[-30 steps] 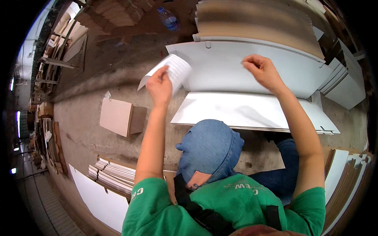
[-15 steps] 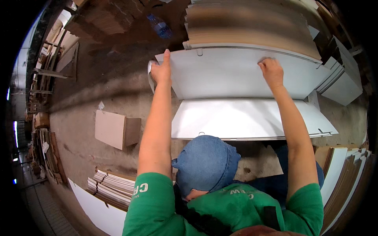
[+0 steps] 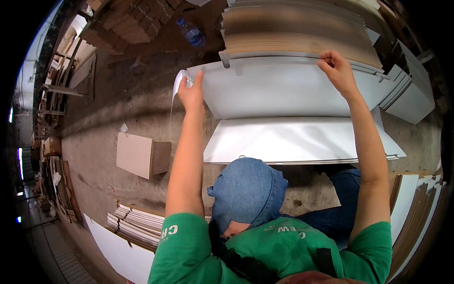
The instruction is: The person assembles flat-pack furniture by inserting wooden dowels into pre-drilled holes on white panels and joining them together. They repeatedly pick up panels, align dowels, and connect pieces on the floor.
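Observation:
A long white panel leans upright against a stack of boards in front of me. A second white panel lies closer, with its near edge toward my knees. My left hand is closed on a curled white paper strip at the upright panel's left end, thumb pointing up. The strip's loose end hangs down beside the hand. My right hand is raised at the upright panel's top edge, toward its right side. Its fingers are curled into a pinch, and whatever lies between them is hidden.
Behind the panel stands a large stack of brown-edged boards. A plastic bottle lies at the far left of it. A cardboard-coloured block sits on the floor to my left. Stacked panels stand low left and low right.
My right hand has moved up and to the right, from the panel's face to its top edge. My left hand has shifted slightly down, and more of the paper strip shows.

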Available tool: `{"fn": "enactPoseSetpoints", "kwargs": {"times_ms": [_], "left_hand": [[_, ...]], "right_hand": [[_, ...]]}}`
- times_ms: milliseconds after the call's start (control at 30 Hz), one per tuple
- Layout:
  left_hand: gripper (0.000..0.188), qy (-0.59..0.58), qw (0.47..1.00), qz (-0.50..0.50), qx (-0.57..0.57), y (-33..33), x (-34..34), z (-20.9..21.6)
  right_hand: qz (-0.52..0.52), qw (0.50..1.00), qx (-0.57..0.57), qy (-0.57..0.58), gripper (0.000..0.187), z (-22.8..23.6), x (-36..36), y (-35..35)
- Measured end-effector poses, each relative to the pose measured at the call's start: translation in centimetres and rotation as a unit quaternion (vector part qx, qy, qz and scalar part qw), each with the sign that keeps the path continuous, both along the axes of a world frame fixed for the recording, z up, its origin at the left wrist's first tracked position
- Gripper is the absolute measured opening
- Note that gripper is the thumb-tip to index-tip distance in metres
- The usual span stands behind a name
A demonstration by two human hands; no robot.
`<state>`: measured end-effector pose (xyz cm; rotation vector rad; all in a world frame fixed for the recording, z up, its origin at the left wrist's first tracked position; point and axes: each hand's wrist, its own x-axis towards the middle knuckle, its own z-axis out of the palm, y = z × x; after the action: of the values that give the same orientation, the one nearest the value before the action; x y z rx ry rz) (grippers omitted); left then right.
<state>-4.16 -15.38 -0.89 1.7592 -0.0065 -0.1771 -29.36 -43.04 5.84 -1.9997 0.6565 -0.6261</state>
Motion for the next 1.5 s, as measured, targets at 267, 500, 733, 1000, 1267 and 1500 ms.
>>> {"fn": "enactPoseSetpoints", "kwargs": {"times_ms": [267,500,733,1000,1267,1500], "left_hand": [[0.085,0.021,0.998,-0.053,0.027,2.6,2.9,2.7],[0.052,-0.009,0.991,-0.040,0.127,-1.1,3.9,-0.5],[0.043,-0.017,0.995,-0.064,0.070,1.4,3.6,-0.4],[0.033,0.041,0.995,-0.088,0.032,9.3,2.8,-0.6],[0.055,0.015,0.980,-0.012,0.197,17.1,-3.9,0.6],[0.048,-0.113,0.961,-0.041,0.250,20.2,-0.2,-3.6]], "right_hand": [[0.025,0.970,-0.217,0.102,0.021,-4.0,0.7,-1.2],[-0.054,0.872,-0.475,0.101,0.019,-9.4,0.7,-1.9],[-0.162,0.887,-0.410,0.141,0.024,-6.4,-1.2,-2.9],[0.125,0.925,-0.295,0.206,0.036,0.5,-9.3,-2.6],[0.313,0.779,-0.210,0.501,0.096,1.9,-18.4,5.9],[0.429,0.730,-0.248,0.470,0.055,-3.7,-15.3,8.3]]}}
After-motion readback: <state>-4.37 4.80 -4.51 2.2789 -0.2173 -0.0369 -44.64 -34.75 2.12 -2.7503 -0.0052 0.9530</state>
